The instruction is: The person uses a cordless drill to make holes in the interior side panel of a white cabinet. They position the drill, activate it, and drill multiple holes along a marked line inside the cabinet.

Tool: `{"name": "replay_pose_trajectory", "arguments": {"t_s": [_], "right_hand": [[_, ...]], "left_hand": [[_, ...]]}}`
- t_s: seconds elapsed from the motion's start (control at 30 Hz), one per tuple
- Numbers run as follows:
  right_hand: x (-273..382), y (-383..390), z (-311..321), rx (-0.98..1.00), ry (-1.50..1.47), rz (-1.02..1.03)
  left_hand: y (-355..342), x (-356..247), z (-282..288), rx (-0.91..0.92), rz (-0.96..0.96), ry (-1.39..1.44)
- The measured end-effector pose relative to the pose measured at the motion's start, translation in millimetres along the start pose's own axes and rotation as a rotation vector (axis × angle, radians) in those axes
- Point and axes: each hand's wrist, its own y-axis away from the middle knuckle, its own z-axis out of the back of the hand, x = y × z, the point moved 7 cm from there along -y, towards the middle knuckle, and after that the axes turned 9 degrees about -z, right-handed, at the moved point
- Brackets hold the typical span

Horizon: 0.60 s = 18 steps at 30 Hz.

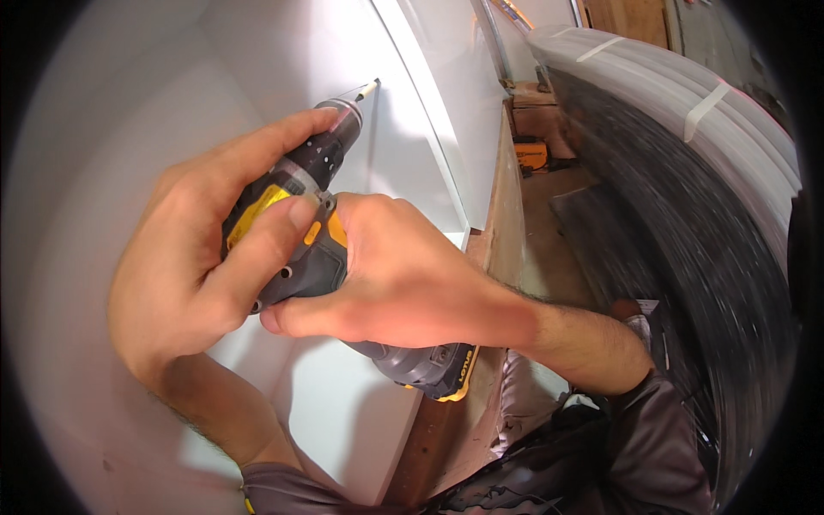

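A yellow, grey and black cordless drill is held in both my hands, pointing up and away. My right hand is closed round its grip, and the battery sticks out below the wrist. From above, my left hand wraps the drill's body, its index finger stretched along to the black chuck. The chuck carries a thin bit with a pale length near the end. Its tip is at a small dark spot on the white panel; how deep it sits, I cannot tell.
White panels surround the drill, with a brown wooden edge below. On the right stands a large dark curved object with clear wrapping and pale tape. An orange and black tool lies beyond.
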Motion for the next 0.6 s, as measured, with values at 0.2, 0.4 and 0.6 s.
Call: {"name": "replay_pose_trajectory", "arguments": {"t_s": [0.2, 0.4, 0.6], "right_hand": [[1.1, -0.6, 3.6, -0.058, -0.078, 0.143], [11.4, 1.4, 5.7, -0.069, -0.175, 0.262], [20.6, 8.9, 10.7, -0.075, -0.072, 0.15]], "left_hand": [[-4.3, -7.7, -6.8, -0.085, -0.056, -0.064], [-3.9, -32.0, -18.8, -0.1, -0.046, -0.17], [-6.4, -22.1, -9.6, -0.253, -0.173, -0.046]]}}
